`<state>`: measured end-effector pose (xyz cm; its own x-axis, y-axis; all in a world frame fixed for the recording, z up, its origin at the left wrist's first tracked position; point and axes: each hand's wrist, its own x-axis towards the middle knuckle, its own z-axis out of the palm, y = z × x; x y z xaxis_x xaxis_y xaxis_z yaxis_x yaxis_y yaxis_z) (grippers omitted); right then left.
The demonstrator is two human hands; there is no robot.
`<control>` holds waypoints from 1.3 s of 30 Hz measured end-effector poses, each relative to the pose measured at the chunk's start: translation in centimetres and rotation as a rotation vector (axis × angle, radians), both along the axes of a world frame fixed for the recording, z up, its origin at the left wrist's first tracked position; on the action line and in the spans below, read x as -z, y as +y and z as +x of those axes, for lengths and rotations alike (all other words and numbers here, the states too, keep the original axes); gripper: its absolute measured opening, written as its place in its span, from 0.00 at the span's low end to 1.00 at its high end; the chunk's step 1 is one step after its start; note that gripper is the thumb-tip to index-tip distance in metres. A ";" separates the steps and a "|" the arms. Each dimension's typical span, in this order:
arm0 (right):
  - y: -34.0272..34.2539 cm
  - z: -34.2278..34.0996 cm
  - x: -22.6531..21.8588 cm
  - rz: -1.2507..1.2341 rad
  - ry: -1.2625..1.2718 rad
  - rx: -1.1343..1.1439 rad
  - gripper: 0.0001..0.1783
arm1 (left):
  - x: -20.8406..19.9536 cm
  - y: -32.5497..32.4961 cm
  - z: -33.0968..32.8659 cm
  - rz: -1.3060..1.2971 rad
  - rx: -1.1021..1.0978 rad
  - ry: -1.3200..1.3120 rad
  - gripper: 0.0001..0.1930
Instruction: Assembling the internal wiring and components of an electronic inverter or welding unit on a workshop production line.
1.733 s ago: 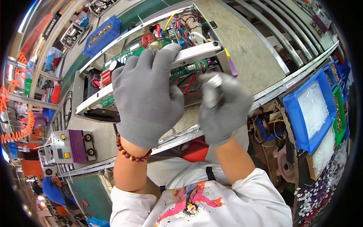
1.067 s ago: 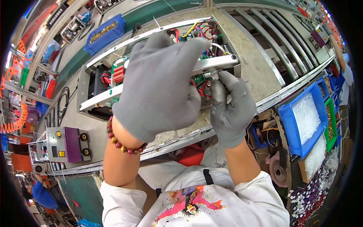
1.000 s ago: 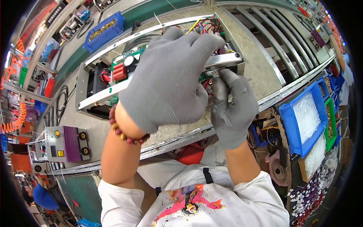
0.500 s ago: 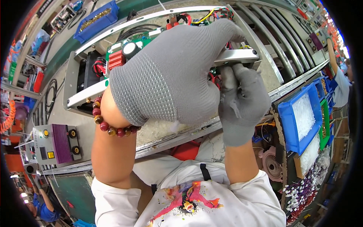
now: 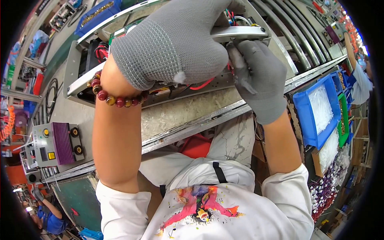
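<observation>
An open metal chassis (image 5: 74, 86) lies before me, with wires and a bit of green circuit board showing inside. Reaching across it is my left hand (image 5: 180, 40), in a grey knit glove. Its fingers bend down at the far right, and their tips and whatever they grip are hidden. My right hand (image 5: 260, 72), gloved too, is closed by the right end of the chassis's silver rail (image 5: 240, 33). Thumb and fingers pinch together just under that rail; what lies between them is not visible. A red wire (image 5: 202, 85) loops out below my left hand.
Metal rollers (image 5: 294, 36) run off at the far right. Blue bins (image 5: 316, 116) with clear plastic pieces stand right of the bench. A purple-and-grey box (image 5: 58, 144) with knobs sits at left. Beyond the chassis is a blue bin (image 5: 98, 16) of brass-coloured parts. Other people work at the edges.
Both hands have moved farther from me over the chassis, and my left hand also slightly left. More of the chassis's near side and the red wire now shows.
</observation>
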<state>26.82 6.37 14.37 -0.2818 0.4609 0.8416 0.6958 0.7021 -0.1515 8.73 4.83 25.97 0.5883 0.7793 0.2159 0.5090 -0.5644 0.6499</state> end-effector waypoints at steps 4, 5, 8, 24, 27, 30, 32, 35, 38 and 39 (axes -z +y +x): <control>-1.0 1.1 -1.3 -0.123 -0.175 0.048 0.08 | -0.4 -0.4 0.6 0.025 -0.033 0.055 0.29; -1.1 1.3 -1.5 -0.103 -0.236 0.071 0.08 | -0.2 -0.4 0.6 0.035 -0.043 0.049 0.29; -1.0 1.5 -1.9 0.048 -0.328 0.159 0.09 | 0.6 -0.2 0.5 0.110 -0.040 0.082 0.29; -0.5 2.2 -2.2 0.119 -0.444 0.123 0.12 | 1.7 0.3 -1.3 0.163 -0.046 0.083 0.28; -0.7 1.2 -1.1 0.062 -0.236 0.121 0.14 | 2.0 0.7 -1.4 0.176 -0.044 0.083 0.28; -0.6 -0.4 0.1 -0.002 0.041 0.095 0.11 | 2.2 0.9 -1.5 0.184 -0.044 0.079 0.28; -0.4 -1.6 1.3 0.071 0.182 0.117 0.08 | 2.3 0.9 -1.6 0.184 -0.041 0.085 0.28; -0.2 -1.9 2.6 0.005 0.416 -0.024 0.08 | 2.5 0.9 -1.6 0.190 -0.036 0.093 0.28; 0.0 -1.3 3.4 0.011 0.393 -0.036 0.08 | 2.7 1.0 -1.6 0.194 -0.029 0.096 0.28; 0.1 -1.2 3.4 0.073 0.365 -0.019 0.08 | 2.8 0.9 -1.6 0.196 -0.028 0.099 0.28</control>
